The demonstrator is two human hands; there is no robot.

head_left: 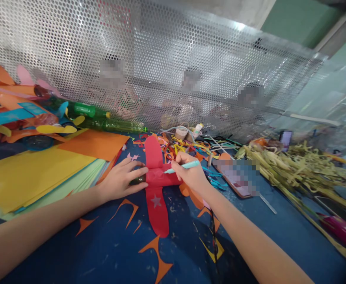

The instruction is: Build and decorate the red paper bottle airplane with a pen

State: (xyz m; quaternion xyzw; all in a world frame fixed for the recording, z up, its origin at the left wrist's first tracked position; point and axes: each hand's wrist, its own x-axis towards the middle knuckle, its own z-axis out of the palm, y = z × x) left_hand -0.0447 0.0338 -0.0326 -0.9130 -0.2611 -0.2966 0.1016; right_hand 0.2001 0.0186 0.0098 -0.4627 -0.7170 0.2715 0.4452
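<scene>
A perforated see-through sheet stands beyond both hands. The blue table extends beneath them and presumably bears the work's weight. Beyond and right of the right hand lies a heap of pale husks. Left of the left hand is a stack of coloured paper, with paper-and-bottle planes behind it, probably set aside to leave the middle free. The red plane lies between the hands, its wings pointing away from and toward the person, so that its body runs from one hand to the other. The left hand is closed lightly, thumb and fingers on either side of the body's dark bottle end, likely to stop it rolling. The right hand pinches a light-blue pen low, probably for fine control; whether its tip touches the red body cannot be told. Orange scraps lie nearer the person than either hand. A grey star marks the near wing.
</scene>
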